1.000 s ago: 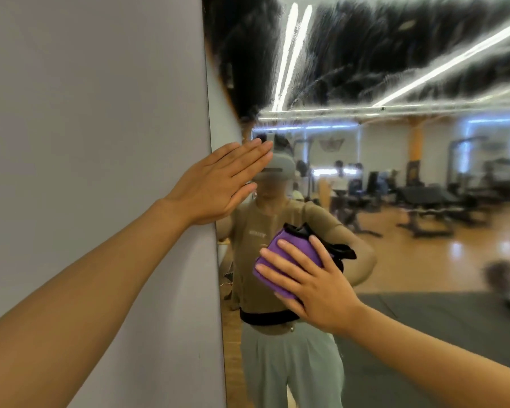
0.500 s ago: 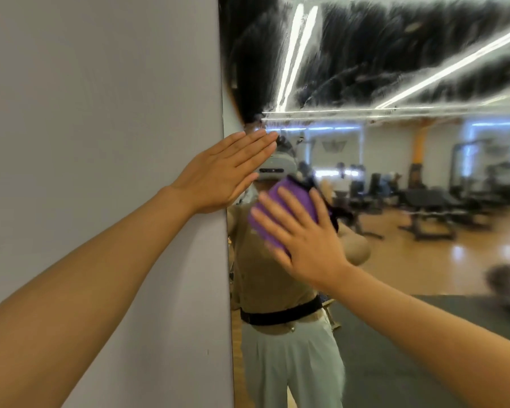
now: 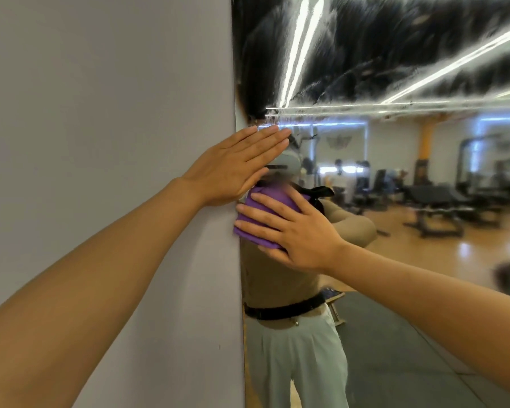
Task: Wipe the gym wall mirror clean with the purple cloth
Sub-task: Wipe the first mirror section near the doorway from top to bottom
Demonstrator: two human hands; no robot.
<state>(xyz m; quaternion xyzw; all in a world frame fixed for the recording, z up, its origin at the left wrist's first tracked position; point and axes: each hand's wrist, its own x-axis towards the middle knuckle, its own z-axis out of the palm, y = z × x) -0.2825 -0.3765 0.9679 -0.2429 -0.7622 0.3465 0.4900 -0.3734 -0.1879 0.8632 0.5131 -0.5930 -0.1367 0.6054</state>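
My right hand presses the purple cloth flat-fingered against the mirror; my left hand rests open on the wall.

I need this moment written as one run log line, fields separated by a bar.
step: wiping | right hand: presses purple cloth on mirror near its left edge | left hand: flat on wall

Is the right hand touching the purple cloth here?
Touching. The head view shows the right hand laid flat on the purple cloth, straight fingers overlapping it and pressing it to the mirror.
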